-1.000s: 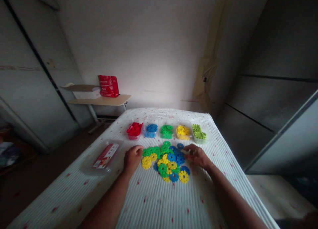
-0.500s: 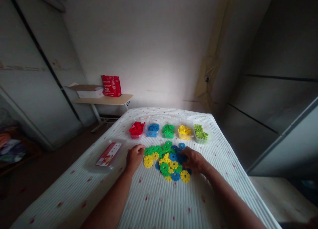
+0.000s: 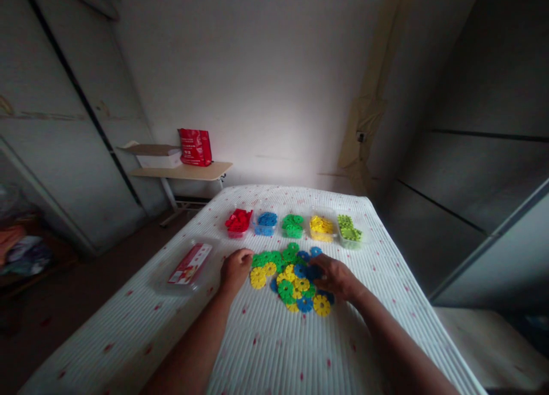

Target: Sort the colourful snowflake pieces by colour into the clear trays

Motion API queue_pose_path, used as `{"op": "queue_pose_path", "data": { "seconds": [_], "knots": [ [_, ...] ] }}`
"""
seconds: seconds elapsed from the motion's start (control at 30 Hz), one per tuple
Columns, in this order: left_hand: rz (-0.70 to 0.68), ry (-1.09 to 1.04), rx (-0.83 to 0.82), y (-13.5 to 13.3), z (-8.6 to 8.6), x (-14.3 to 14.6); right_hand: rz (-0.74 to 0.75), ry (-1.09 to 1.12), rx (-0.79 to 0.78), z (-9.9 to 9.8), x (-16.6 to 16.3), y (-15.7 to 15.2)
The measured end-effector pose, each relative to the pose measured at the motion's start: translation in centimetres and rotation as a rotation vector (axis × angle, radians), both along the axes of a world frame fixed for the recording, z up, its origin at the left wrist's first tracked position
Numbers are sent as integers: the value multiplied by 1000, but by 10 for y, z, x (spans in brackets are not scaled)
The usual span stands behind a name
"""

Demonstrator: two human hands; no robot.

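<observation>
Discs [image 3: 288,276] in green, yellow and blue are heaped mid-table right in front of me, as seen from my head cam, with my left hand [image 3: 234,271] on one side and my right hand [image 3: 339,278] on the other. Behind the heap there's a row of clear tubs [image 3: 350,244]: red pieces [image 3: 239,219], blue pieces [image 3: 266,219], green pieces [image 3: 293,224], yellow pieces [image 3: 321,224] and lime pieces [image 3: 349,230], left to right. They're pretty close, just past the far edge of the heap. Over to my left sits a clear plastic box [image 3: 190,265] with a red and white label, well apart from the discs. It's all on a ribbed white tablecloth [image 3: 274,349] with red specks. Further back, a small side table [image 3: 210,171] has a red bag [image 3: 196,147] and a white box [image 3: 159,160] on it.

Now the murky bits. My right fingers are bent over the blue discs and cover some, so I can't say if they've got hold of one. Left fingers are curled in at the green edge; can't make out whether anything's pinched there. Discs overlap, so the lower ones are half buried. Both forearms get cut off at the bottom, and the stuff on the far left is too dark to name.
</observation>
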State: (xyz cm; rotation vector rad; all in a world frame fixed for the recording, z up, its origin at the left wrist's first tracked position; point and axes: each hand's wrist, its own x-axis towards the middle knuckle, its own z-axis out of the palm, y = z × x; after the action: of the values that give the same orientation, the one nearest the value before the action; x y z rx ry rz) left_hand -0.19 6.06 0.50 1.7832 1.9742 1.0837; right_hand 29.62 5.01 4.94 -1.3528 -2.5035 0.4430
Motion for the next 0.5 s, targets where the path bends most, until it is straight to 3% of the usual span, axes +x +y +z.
{"op": "queue_pose_path", "data": {
  "seconds": [0.17, 0.5],
  "knots": [
    [-6, 1, -10, 0, 1, 0, 23, -121, 13, -7, -8, 1],
    [-4, 5, -4, 0, -1, 0, -16, -139, -7, 9, -4, -5]
  ]
}}
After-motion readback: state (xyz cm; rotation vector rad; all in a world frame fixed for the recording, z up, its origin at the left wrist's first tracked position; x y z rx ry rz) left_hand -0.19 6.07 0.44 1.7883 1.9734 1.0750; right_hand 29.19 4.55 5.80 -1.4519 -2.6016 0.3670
